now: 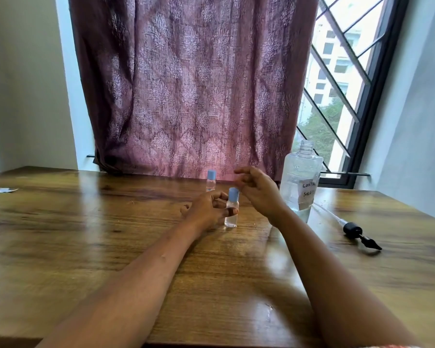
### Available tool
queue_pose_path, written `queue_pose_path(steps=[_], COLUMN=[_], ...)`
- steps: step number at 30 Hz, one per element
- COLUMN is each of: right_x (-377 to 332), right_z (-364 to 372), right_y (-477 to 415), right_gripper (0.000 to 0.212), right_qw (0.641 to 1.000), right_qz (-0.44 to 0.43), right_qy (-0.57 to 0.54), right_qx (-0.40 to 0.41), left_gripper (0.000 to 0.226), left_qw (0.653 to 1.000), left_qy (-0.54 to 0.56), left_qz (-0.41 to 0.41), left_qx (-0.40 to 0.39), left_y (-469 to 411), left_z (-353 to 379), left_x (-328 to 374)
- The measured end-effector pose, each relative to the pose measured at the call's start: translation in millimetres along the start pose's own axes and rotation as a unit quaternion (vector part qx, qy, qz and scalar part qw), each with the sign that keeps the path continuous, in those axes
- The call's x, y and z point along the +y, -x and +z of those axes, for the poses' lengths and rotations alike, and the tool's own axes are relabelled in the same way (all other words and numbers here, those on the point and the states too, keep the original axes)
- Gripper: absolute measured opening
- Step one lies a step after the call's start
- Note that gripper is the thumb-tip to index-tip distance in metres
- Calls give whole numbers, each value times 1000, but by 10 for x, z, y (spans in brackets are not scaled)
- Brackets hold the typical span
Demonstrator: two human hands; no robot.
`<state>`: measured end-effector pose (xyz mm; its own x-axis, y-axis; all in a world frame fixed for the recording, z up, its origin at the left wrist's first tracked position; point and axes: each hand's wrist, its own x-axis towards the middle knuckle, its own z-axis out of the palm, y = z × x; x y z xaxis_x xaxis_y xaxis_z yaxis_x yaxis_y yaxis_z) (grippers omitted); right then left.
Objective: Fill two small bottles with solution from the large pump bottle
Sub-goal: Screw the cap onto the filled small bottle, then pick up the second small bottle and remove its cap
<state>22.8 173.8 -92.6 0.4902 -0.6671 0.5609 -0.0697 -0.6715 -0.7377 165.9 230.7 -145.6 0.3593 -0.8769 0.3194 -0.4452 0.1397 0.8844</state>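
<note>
Two small clear bottles with blue caps stand on the wooden table (86, 247). The nearer small bottle (232, 217) holds clear liquid, and my left hand (207, 209) grips it with a finger and thumb curled round its middle. The farther small bottle (211, 181) stands behind it, untouched. My right hand (258, 189) hovers just right of the nearer bottle's cap with loosely curled fingers, holding nothing. The large clear bottle (300, 179) stands at the right with its neck open and a handwritten label. Its black pump head with tube (354, 229) lies on the table to the right.
A patterned purple curtain (191, 84) hangs behind the table's far edge. A barred window (342, 84) is at the right. A small scrap of paper (5, 190) lies at the far left of the table.
</note>
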Motion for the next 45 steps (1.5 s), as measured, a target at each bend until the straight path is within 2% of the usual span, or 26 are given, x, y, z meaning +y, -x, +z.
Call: queue_pose_path(steps=[2,3,6,12,16,18,20,22,24,26,28,30,32,38,45], right_x=[9,8,-2,-14,-9,6,52,129,207,264,298,323,329,488,671], right_z=[22,32,38,65,120,133,126,133,145,166,174,175,185,352,431], right_y=[21,29,12,10,38,52,68,87,91,58,-20,-140,-279,-617,-802], right_gripper=[30,32,33,28,28,37,48,48,45,43,41,37,37,45,38], right_qw=[996,995,995,995,998,998,998,991,984,985,983,978,974,966,962], right_qz=[-3,-14,-40,-52,-33,-14,28,70,92,112,130,141,144,154,181], right_qy=[4,28,73,77,54,48,49,106,147,127,127,151,171,204,196], right_qx=[-83,-94,-64,-22,30,38,4,-44,-48,-32,-12,9,27,40,62], left_gripper=[29,28,28,36,36,32,32,37,44,49,49,49,48,55,42], left_qw=[1000,1000,1000,999,999,999,995,986,988,992,981,956,939,927,932], left_qy=[6,13,17,-35,-40,-37,-82,-143,-147,-125,-177,-268,-307,-308,-286], left_qz=[-3,-2,-7,-12,-18,-8,-5,-3,-5,-21,-45,-58,-61,-88,-76], left_qx=[-4,-8,-6,4,16,28,62,83,49,23,63,107,140,195,210], left_y=[-12,-11,-11,6,47,98,137,163,156,135,108,75,40,-97,-197], left_z=[1,4,11,24,44,54,53,28,-1,-38,-110,-212,-314,-414,-436], left_x=[-11,-7,-2,40,86,112,130,121,105,113,121,89,25,-77,-180])
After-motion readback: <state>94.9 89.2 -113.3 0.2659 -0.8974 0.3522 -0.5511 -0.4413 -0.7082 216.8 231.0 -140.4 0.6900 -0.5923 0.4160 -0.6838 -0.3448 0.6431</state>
